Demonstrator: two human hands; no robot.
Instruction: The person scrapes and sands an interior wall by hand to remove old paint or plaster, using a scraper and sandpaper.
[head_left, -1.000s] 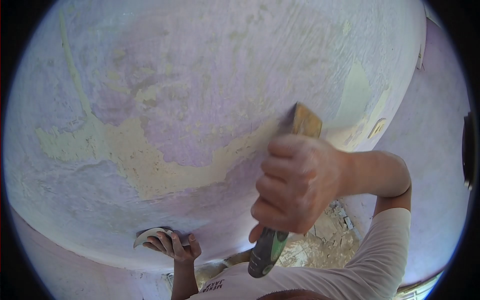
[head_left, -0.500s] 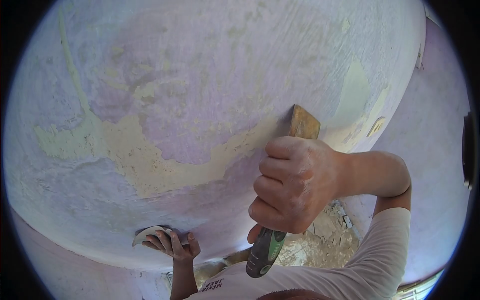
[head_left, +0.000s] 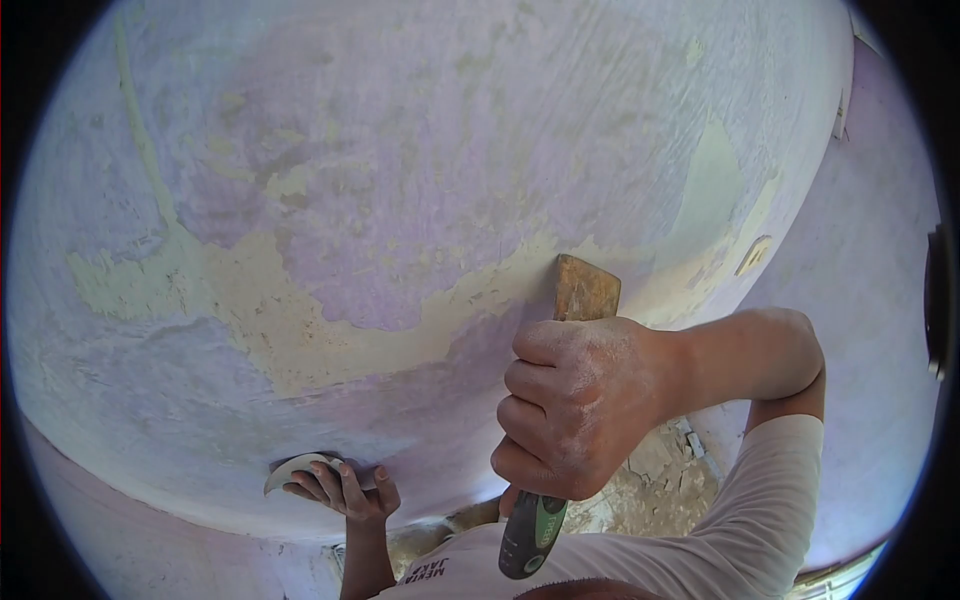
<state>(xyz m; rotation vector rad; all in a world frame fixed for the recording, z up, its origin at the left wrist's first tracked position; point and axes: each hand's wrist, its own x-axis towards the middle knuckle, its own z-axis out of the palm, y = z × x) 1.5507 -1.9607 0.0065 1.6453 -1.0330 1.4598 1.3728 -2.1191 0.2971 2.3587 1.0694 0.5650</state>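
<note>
Scraper (head_left: 587, 290), rust-brown blade, black-and-green handle; my right hand (head_left: 580, 410) is clamping it before the patchy lilac-and-cream wall (head_left: 420, 150); my left hand (head_left: 345, 490), well apart, is holding a pale curved piece (head_left: 289, 469) lower down; the floor (head_left: 650, 485) is looking broken, dusty.

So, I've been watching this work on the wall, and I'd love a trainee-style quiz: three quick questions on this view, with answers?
1. True or false: the right hand is wrapped around the scraper.

2. Which colour marks part of the scraper's dark handle?
a) red
b) green
c) orange

3. Which hand is lower in the picture, and what do its fingers lie over?

Key:
1. True.
2. b) green.
3. The left hand; its fingers lie over a pale curved piece.
</note>
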